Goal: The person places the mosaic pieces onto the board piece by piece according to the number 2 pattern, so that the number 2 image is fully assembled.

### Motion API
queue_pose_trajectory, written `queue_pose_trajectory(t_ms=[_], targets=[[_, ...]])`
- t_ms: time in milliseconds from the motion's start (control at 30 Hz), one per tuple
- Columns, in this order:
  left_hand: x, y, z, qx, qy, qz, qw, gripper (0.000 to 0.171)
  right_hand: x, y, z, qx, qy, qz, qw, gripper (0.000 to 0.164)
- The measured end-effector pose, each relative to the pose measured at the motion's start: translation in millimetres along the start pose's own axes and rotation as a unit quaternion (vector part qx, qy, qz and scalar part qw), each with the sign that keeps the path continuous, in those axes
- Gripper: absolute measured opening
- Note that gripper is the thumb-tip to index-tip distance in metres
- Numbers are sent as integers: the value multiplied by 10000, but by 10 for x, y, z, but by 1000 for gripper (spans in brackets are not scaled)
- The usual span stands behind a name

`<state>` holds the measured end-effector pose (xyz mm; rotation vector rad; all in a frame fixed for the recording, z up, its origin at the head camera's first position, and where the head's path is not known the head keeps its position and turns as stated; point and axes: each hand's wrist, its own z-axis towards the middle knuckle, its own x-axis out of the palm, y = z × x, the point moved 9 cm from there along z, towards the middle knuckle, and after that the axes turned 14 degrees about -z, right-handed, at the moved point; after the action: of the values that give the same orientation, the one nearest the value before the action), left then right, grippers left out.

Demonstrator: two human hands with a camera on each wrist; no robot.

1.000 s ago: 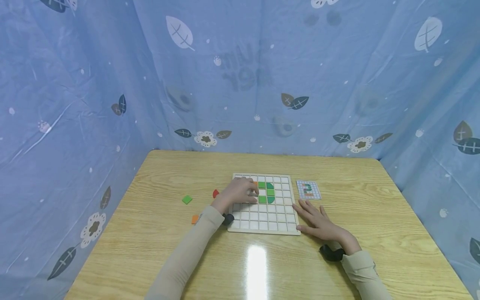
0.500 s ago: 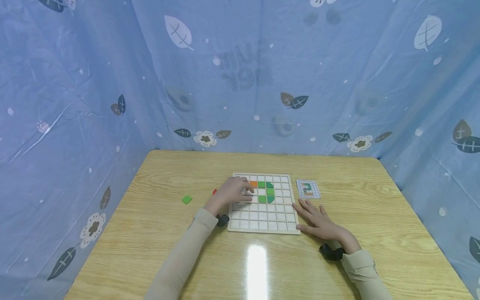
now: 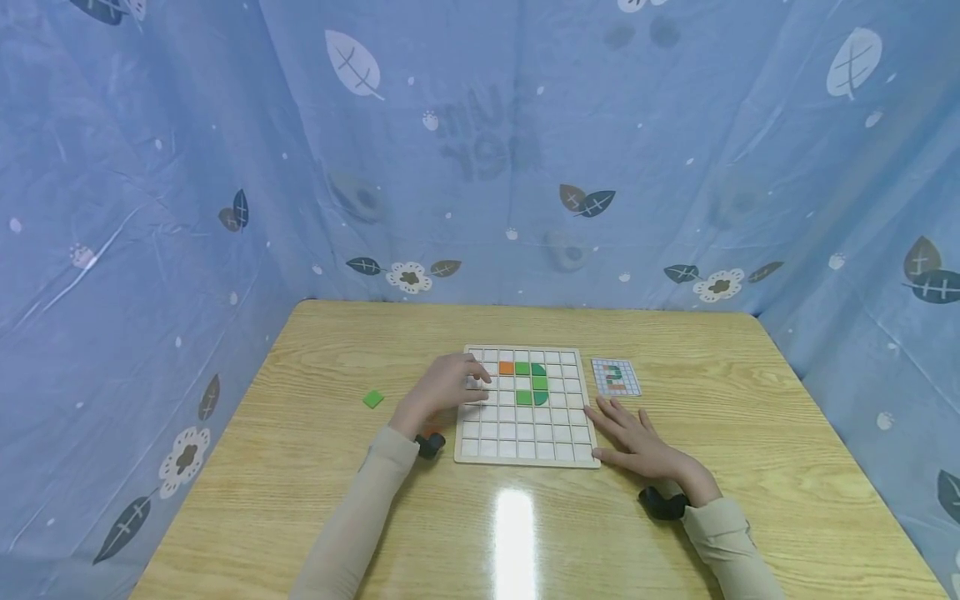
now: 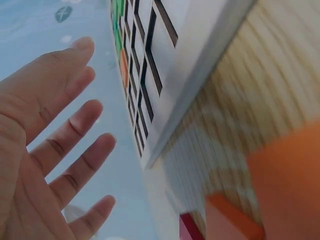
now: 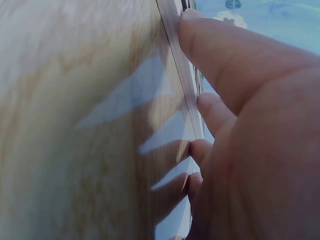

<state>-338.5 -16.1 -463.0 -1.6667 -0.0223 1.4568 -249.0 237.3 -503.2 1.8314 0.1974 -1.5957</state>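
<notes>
Near the middle of the head view, we see the grid board [image 3: 525, 433] flat on the wooden table [image 3: 592, 542], its nearer rows showing white cells. Going farther up, we find a green square [image 3: 524, 397] beside a dark green quarter-round [image 3: 541, 398], another green square [image 3: 539, 382] in the next row, then an orange square [image 3: 507, 367], a third green square [image 3: 522, 367] and a second dark green quarter-round [image 3: 538, 369].

The board lies between the two hands. The right hand [image 3: 637, 448], at lower right, has its fingers spread, the tips touching the board's right edge; it grasps nothing. The left hand [image 3: 444, 385] reaches over the board's left edge, fingers relaxed and apart, and we see nothing in its grasp.

At the lower right of the left wrist view, we see a large orange piece [image 4: 295, 185], a smaller orange piece [image 4: 232, 217] and a red piece [image 4: 190, 227]. In the head view, a loose green tile [image 3: 372, 399] lies left of the left hand, and a patterned card [image 3: 617, 377] sits just beyond the board's upper right. Behind everything hangs the blue curtain [image 3: 480, 167].
</notes>
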Motion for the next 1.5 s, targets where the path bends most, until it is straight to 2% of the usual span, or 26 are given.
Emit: queue_pose_trajectory(t_ms=[267,567,800,1100,1333,1500], targets=[[-139,160,-173,-181,-413,-418,9981,24,19,-2,0,-8,36,-17,10000,65],[-300,308,-367,-307,-725,-597,9951,24,50,-33,-6,25,13,-80,10000,67],[-371,381,-494,-409,-770,-538,9947,26,58,-48,-8,62,70,37,9999,67],[-467,549,-656,-561,-1036,-403,9922,23,48,-48,-7,75,66,41,9999,67],[-512,671,-769,-826,-1109,-704,9879,25,32,-44,-1,32,13,39,10000,67],[-552,721,-819,-933,-1140,-720,9865,28,27,-45,6,54,47,14,10000,67]])
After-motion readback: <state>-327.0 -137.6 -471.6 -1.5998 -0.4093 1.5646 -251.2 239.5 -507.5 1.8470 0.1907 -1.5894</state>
